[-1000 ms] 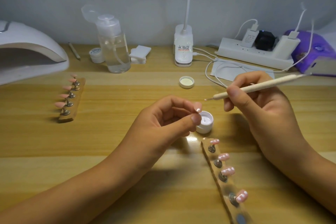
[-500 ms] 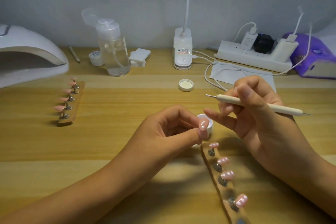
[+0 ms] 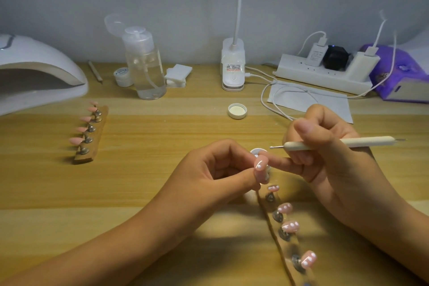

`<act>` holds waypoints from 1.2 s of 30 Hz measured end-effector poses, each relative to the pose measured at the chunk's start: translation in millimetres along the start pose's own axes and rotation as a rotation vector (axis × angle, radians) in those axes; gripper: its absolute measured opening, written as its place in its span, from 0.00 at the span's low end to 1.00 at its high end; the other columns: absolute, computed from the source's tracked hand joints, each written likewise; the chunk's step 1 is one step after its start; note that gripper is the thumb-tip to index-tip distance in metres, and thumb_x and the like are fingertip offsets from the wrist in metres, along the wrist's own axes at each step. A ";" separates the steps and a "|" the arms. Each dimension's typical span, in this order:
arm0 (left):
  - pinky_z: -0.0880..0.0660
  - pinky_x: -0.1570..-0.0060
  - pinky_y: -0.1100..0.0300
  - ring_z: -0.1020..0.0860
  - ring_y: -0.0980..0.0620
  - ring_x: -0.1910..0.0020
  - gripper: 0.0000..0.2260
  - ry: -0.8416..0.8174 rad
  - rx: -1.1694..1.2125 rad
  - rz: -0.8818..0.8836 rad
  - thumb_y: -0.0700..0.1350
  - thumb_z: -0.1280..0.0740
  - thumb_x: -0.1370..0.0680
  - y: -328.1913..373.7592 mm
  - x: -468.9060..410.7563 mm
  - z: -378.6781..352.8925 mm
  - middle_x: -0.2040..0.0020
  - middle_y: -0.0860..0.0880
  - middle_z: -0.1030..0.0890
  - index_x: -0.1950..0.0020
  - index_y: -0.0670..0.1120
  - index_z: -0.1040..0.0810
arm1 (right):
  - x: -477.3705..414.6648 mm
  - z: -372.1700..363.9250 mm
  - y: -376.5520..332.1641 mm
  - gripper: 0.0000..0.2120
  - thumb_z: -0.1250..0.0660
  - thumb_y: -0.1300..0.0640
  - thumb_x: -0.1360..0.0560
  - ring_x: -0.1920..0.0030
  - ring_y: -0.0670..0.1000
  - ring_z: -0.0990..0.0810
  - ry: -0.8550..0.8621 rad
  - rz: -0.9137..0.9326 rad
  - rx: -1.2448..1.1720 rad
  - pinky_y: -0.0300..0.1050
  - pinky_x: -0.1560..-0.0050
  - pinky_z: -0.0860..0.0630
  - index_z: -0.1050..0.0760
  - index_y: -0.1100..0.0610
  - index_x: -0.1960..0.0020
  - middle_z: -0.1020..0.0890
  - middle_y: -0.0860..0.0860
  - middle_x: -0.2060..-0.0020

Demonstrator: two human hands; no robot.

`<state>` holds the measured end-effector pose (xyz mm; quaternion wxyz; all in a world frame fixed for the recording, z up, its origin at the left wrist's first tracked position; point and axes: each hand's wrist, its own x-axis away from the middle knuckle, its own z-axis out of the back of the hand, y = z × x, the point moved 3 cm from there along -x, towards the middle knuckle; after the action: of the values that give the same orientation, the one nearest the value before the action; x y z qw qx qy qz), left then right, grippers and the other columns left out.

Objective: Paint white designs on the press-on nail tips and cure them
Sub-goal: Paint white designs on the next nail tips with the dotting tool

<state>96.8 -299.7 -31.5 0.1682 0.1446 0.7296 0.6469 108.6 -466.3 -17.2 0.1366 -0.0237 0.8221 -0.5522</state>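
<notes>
My left hand (image 3: 216,167) pinches a pink nail tip (image 3: 260,166) bearing a white dot, held upright over a small white paint jar (image 3: 256,152) that it mostly hides. My right hand (image 3: 325,146) grips a cream dotting tool (image 3: 336,143), lying level with its metal ball end pointing left above the jar. One right finger reaches out and touches the held tip. A wooden holder strip (image 3: 275,227) near the front carries several pink tips with white dots. A second strip (image 3: 91,134) at the left holds plain pink tips. The white curing lamp (image 3: 34,72) sits at far left.
A clear pump bottle (image 3: 145,65), small white jar (image 3: 123,76), cotton pads (image 3: 177,74) and a pencil stand at the back left. A lamp base (image 3: 232,69), jar lid (image 3: 237,111), power strip (image 3: 325,72), cables, grey paper and a purple device (image 3: 399,74) lie to the right.
My right hand turned the dotting tool from slanted to level and lowered it. My left hand turned the nail tip face up, and a right finger came to touch it.
</notes>
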 end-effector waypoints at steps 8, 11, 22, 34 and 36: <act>0.24 0.58 0.67 0.19 0.57 0.62 0.02 0.008 -0.001 -0.004 0.44 0.28 0.30 -0.9 -0.5 0.6 0.63 0.51 0.16 0.59 0.50 0.18 | 0.1 -0.2 1.0 0.12 0.31 0.61 0.32 0.74 0.44 0.31 -0.001 -0.011 0.014 0.45 0.62 0.19 0.31 0.52 0.70 0.31 0.49 0.76; 0.24 0.59 0.68 0.19 0.57 0.62 0.03 0.001 0.006 -0.010 0.43 0.28 0.30 -0.6 -0.3 0.5 0.62 0.50 0.16 0.61 0.51 0.18 | 0.8 -0.4 1.0 0.11 0.32 0.58 0.32 0.73 0.44 0.29 -0.025 -0.009 0.029 0.44 0.62 0.19 0.31 0.52 0.70 0.30 0.49 0.75; 0.24 0.56 0.62 0.21 0.55 0.61 0.03 -0.006 -0.020 -0.007 0.43 0.27 0.30 -0.8 -0.2 0.0 0.61 0.48 0.16 0.61 0.51 0.18 | 2.4 -3.4 -1.1 0.13 0.27 0.62 0.34 0.72 0.43 0.23 -0.051 -0.024 0.054 0.42 0.63 0.20 0.29 0.52 0.70 0.26 0.47 0.75; 0.27 0.57 0.61 0.23 0.53 0.61 0.03 -0.010 -0.046 -0.020 0.42 0.28 0.30 -1.6 -0.7 -0.5 0.63 0.50 0.18 0.60 0.50 0.18 | 3.2 -3.8 0.1 0.10 0.30 0.58 0.34 0.72 0.43 0.25 -0.064 -0.033 0.076 0.40 0.64 0.21 0.29 0.52 0.69 0.26 0.48 0.74; 0.27 0.58 0.62 0.23 0.53 0.62 0.04 -0.011 -0.044 -0.021 0.42 0.28 0.30 -1.3 -0.7 -0.8 0.63 0.50 0.18 0.60 0.50 0.18 | 3.1 -3.7 0.7 0.12 0.28 0.61 0.34 0.72 0.44 0.25 -0.060 -0.035 0.092 0.40 0.64 0.21 0.29 0.52 0.69 0.26 0.49 0.74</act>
<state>97.1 -300.9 -32.7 0.1823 0.1367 0.7156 0.6603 104.8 -463.3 -17.2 0.1526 -0.0484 0.7907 -0.5910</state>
